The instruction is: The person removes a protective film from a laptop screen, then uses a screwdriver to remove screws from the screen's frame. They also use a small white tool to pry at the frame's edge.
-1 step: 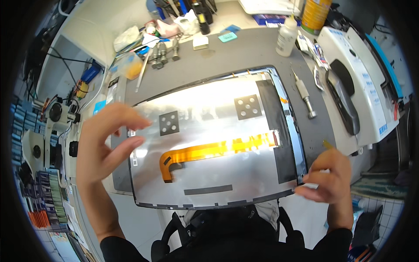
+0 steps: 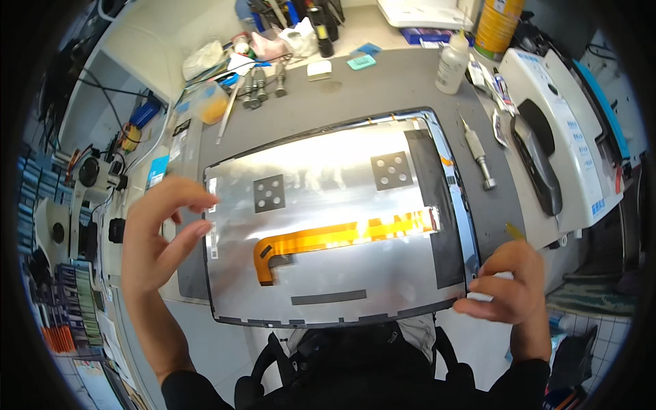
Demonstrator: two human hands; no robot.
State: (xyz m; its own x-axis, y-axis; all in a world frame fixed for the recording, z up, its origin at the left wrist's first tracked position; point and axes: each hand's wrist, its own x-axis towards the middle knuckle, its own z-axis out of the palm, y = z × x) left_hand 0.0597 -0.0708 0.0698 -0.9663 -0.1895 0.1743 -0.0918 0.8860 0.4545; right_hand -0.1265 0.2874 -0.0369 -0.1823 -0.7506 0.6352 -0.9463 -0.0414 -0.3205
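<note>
A silver-backed display panel (image 2: pixel 328 273) with a thin black frame lies on the grey mat, its near edge reaching past the bench toward my lap. An orange flex cable (image 2: pixel 342 236) runs across its back and bends down at the left. Beside the panel's left edge, my left hand (image 2: pixel 160 232) is open, thumb and fingers apart with nothing between them. At the near right corner my right hand (image 2: pixel 509 283) has its fingers curled together. Something thin and yellowish (image 2: pixel 514 231) sticks up behind its knuckles; what the fingers grip is mostly hidden.
Right of the panel lie a pen-like tool (image 2: pixel 476 147) and a dark grey handheld device (image 2: pixel 536 164), beside a white machine (image 2: pixel 567 137). A dropper bottle (image 2: pixel 451 68) stands farther back. Metal-handled tools (image 2: pixel 256 85) and a tub (image 2: pixel 210 102) sit at the back left.
My left hand has drawn back a little toward the panel's left edge. My right hand's fingers have shifted slightly at the near right corner. The panel looks unmoved on the mat.
</note>
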